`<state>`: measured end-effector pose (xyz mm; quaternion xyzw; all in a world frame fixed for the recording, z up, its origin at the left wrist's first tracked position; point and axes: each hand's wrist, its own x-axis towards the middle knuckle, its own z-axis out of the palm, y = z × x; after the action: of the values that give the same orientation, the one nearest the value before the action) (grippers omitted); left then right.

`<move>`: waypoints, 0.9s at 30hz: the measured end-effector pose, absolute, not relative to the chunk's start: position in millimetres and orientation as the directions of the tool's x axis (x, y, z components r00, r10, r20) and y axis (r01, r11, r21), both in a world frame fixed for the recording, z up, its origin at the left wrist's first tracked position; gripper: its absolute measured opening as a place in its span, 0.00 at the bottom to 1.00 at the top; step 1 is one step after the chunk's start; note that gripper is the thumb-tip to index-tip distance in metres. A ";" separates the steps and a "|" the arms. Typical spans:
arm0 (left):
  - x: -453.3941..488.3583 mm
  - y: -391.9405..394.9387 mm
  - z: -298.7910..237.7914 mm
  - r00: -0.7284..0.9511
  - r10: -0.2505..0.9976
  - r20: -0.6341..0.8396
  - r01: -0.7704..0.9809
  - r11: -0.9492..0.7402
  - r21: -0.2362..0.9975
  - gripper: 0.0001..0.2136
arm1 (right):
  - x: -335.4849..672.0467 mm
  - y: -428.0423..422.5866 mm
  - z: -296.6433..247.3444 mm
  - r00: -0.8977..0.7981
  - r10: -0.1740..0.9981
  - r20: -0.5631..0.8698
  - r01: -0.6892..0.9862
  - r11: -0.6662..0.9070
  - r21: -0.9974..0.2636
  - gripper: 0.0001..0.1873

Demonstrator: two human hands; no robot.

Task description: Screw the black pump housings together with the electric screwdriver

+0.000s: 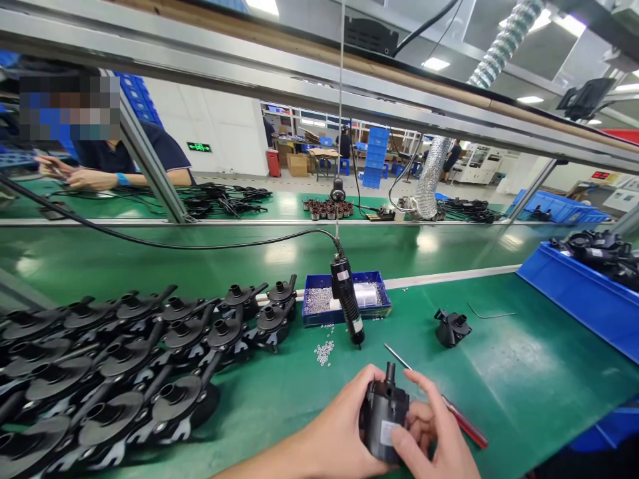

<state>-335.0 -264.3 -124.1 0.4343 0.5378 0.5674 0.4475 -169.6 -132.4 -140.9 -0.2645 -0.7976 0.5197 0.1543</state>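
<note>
A black plastic pump [383, 419] with a short upright spout and a white label is in front of me, low in the view. My left hand [347, 419] is wrapped round its left side. My right hand [433, 426] grips it from the right, thumb on the label and index finger raised near the spout. Just behind the right hand lies a screwdriver with a red handle [466, 422], its shaft partly hidden by the fingers. An electric screwdriver [347, 296] hangs bit-down on a cable beyond the pump, apart from both hands.
Rows of black pumps [174, 406] fill the left of the green bench. A blue tray [309, 316] of small metal parts stands behind loose nuts or washers [324, 352]. Right are another black part [452, 328], a hex key [492, 315] and a blue bin [574, 299]. A person [150, 150] sits opposite.
</note>
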 end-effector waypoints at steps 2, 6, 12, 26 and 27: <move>-331.8 -266.3 -120.6 -0.278 0.958 0.074 0.205 -0.016 0.979 0.24 | -169.4 -133.6 -150.7 -0.818 0.573 -0.055 0.244 0.259 -0.935 0.41; -329.9 -271.5 -125.3 -0.357 0.932 0.066 0.243 0.025 0.970 0.46 | -167.6 -138.5 -167.7 -0.796 0.605 -0.026 0.081 0.064 -0.995 0.43; -309.7 -267.8 -157.9 -0.221 0.975 -0.001 -0.435 -0.098 0.895 0.52 | -158.7 -142.7 -169.1 -0.748 0.661 -0.055 0.115 0.048 -0.992 0.48; -331.3 -261.2 -130.8 -0.625 0.762 -0.169 -0.171 0.078 0.982 0.22 | -93.3 -61.4 -168.0 -0.762 0.396 0.512 0.311 0.918 -0.246 0.24; -332.9 -261.2 -130.0 -0.636 0.754 -0.164 -0.154 0.084 0.984 0.21 | -91.3 -57.5 -171.5 -0.754 0.387 0.531 0.330 0.922 -0.204 0.24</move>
<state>-332.9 -261.2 -130.0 0.2329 0.6438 0.6353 0.3573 -91.3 -57.5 -171.5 -0.1917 -0.9351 0.0487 0.2940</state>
